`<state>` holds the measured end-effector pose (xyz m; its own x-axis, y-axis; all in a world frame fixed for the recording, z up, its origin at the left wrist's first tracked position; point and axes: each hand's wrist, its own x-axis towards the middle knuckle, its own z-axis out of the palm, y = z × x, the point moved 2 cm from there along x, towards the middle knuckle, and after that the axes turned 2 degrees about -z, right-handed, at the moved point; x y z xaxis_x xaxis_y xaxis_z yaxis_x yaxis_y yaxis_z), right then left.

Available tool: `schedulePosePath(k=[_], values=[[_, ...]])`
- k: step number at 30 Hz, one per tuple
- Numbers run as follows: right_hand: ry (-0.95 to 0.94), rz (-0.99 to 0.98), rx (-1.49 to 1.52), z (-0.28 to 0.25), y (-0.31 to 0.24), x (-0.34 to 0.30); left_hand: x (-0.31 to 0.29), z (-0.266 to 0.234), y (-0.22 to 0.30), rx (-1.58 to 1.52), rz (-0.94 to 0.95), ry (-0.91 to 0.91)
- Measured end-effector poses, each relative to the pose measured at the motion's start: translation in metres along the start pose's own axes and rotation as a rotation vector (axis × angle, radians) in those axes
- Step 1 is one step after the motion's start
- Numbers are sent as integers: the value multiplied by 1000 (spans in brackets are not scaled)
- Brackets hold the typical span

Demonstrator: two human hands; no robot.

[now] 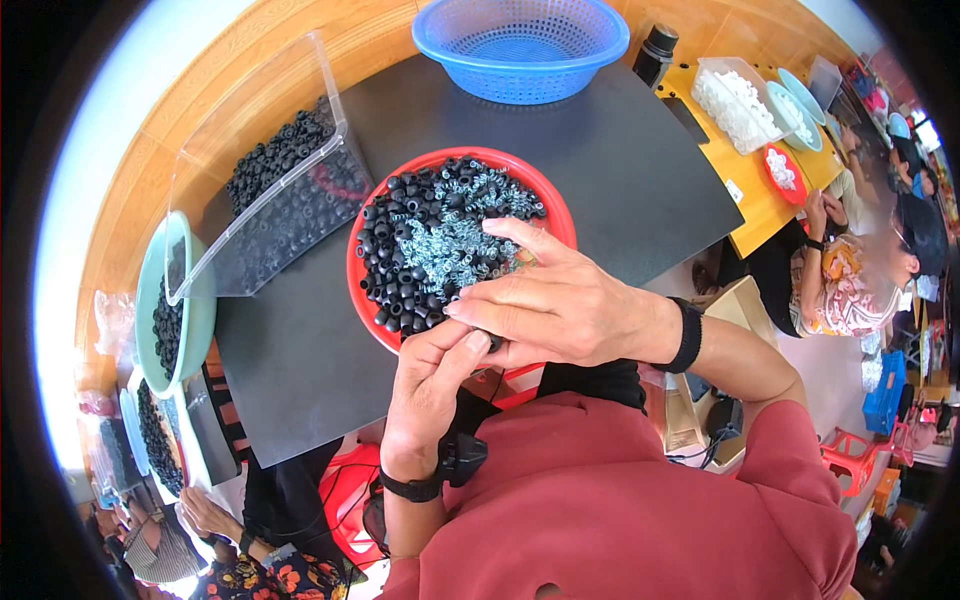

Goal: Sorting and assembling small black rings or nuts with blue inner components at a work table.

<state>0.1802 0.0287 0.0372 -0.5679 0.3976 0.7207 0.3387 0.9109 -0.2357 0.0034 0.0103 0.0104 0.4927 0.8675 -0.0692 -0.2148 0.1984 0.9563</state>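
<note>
A red basin [562, 215] sits at the table's near side, filled with small black hollow round plastic caps [383, 225] and a heap of small pale metal springs [445, 250]. At its near rim my two hands meet. My left hand [432, 385] is closed, thumb and fingers pinching a black plastic cap [495, 342]. My right hand [565, 305] reaches across from the right, its near fingers closed at the same cap while the far finger stretches over the springs. My right fingers partly cover the cap, and their tips at it are hidden.
A clear bin [330, 150] of black caps stands left on the dark table [640, 180], beside a green basin [150, 320]. A blue basket [520, 60] is at the back. People work at both sides; a yellow table [740, 190] holds white parts. An open cardboard box [740, 310] is at right.
</note>
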Motion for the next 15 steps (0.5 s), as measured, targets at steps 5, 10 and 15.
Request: schedulePosePath(k=[5,10,15], values=[[-17,29,-44,-2,3,-3,-6,6,-9,-78,52,166],[-32,11,-56,-4,-1,0,-7,17,1,63,96,231],[-71,-75,-156,-8,-3,4,-8,18,7,163,71,274]])
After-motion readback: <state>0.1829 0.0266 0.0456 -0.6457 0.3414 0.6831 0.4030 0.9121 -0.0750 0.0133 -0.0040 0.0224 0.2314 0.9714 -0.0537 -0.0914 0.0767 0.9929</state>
